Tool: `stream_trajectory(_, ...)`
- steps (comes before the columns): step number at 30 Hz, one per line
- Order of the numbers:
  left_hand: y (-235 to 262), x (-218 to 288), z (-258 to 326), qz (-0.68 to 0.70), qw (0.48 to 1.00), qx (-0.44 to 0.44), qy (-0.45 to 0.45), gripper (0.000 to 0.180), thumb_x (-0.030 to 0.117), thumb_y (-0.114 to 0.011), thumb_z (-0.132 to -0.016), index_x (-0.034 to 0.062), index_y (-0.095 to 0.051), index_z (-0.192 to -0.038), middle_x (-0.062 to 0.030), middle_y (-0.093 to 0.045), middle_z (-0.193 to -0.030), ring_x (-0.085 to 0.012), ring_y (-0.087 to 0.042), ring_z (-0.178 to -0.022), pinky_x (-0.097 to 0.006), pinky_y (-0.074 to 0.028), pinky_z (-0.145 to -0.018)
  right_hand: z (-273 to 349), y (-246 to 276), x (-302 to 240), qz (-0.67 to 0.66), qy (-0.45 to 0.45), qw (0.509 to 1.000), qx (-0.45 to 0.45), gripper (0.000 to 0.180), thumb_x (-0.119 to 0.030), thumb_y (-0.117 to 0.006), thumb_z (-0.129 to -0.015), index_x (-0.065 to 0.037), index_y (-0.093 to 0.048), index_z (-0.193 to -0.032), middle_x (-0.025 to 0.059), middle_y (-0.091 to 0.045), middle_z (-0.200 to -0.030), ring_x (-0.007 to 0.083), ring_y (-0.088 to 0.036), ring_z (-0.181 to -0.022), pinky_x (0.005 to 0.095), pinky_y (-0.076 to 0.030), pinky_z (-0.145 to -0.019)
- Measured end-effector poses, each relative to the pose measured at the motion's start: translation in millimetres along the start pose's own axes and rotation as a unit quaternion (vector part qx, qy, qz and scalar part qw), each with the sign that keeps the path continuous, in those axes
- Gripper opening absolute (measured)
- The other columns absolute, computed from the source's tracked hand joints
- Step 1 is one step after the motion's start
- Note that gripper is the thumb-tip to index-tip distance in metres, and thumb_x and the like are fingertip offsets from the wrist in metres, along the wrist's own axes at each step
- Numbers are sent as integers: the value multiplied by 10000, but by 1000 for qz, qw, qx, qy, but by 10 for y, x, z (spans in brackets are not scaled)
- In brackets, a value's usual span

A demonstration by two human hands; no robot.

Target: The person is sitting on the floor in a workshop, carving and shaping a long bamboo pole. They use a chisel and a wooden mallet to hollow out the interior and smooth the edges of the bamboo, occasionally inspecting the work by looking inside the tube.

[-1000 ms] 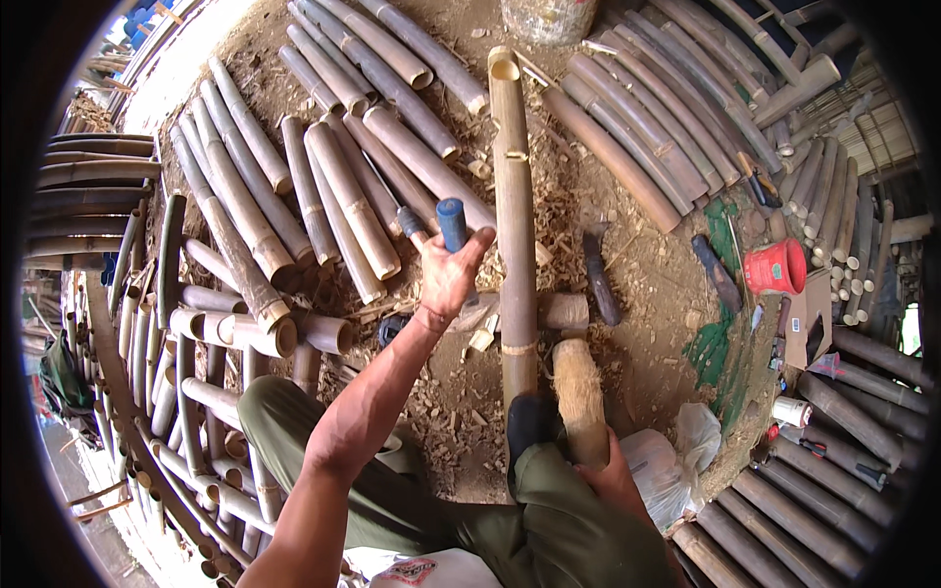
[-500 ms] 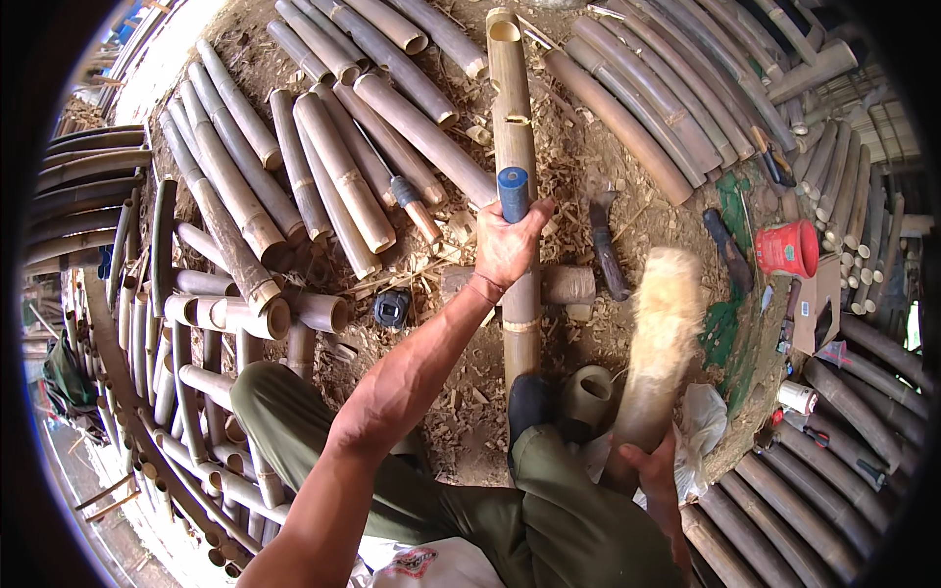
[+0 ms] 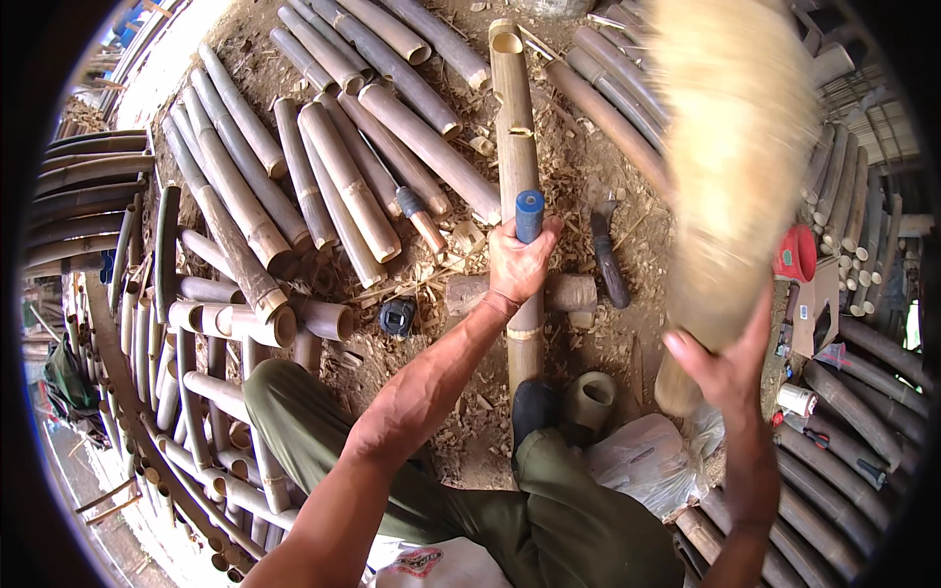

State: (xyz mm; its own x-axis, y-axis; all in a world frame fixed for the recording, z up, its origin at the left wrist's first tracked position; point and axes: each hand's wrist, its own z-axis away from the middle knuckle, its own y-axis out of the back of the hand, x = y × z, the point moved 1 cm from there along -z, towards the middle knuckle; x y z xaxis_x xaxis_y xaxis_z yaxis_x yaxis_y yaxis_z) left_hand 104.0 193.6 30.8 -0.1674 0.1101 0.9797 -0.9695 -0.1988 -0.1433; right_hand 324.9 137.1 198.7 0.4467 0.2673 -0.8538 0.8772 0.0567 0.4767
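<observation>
My left hand (image 3: 522,260) is closed around the blue handle (image 3: 529,208) of an upright tool, probably a chisel; its blade is hidden behind the fist. It stands over a bamboo pole (image 3: 513,162) with a notch cut in its upper side. A short log (image 3: 569,293) lies crosswise under the pole, and my dark shoe (image 3: 534,404) rests against the near end. On the right, my right hand (image 3: 730,367) grips a thick wooden mallet (image 3: 740,186), raised and smeared by motion. Its broad pale head reaches past the top of the view.
Several bamboo lengths (image 3: 348,181) lie at the far left. A blue-and-wood handled tool (image 3: 421,218), a black tape measure (image 3: 397,314) and a dark-handled blade (image 3: 608,255) lie among shavings. At right are a red container (image 3: 796,253) and a plastic bag (image 3: 647,461).
My right hand has swung the mallet up and away from beside my leg, uncovering the plastic bag. My left hand keeps its hold on the blue handle, nearly in place.
</observation>
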Motion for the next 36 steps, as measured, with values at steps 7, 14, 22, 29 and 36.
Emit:
stream_trajectory(7,59,-53,-154,4,999,10,-37,223,216,-679,-863,-3,-670,-828,4,-593,-654,-61,-483,-556,-250,-399,-498,-1383,111,-815,279,158,931,-174,830,-172,-786,-740,-36,-356,-1437,216,-529,-1308,306,-558,-1188,429,-472,-1015)
stream_trajectory(14,-4,-106,-211,-7,999,-6,42,190,182,-671,-856,-8,-677,-854,6,-594,-664,-64,-482,-568,-249,-412,-516,-1284,-148,-506,120,107,984,-74,766,-277,-790,-746,-46,-454,-1394,170,-572,-1309,306,-571,-1193,393,-448,-1027)
stream_trajectory(22,142,141,-148,9,996,-54,64,303,229,-721,-856,73,-573,-642,-2,-566,-578,-73,-507,-477,-241,-383,-428,-745,45,-375,-77,-64,991,-89,855,-257,-785,-729,32,-370,-1418,167,-561,-1266,225,-589,-1092,343,-476,-954)
stream_trajectory(29,-189,202,64,-73,994,-78,-35,309,235,-731,-890,43,-609,-680,44,-540,-615,-44,-462,-553,-231,-385,-513,-92,469,-257,-268,-213,939,-6,627,-297,-712,-724,64,-533,-1205,168,-655,-1041,229,-659,-944,352,-549,-796)
stream_trajectory(36,-233,107,41,-108,991,-79,-17,274,214,-720,-895,30,-629,-715,43,-544,-627,-43,-459,-580,-234,-386,-526,143,674,-188,-207,-210,956,5,691,-311,-684,-773,105,-443,-1270,210,-609,-1125,240,-685,-789,345,-585,-702)
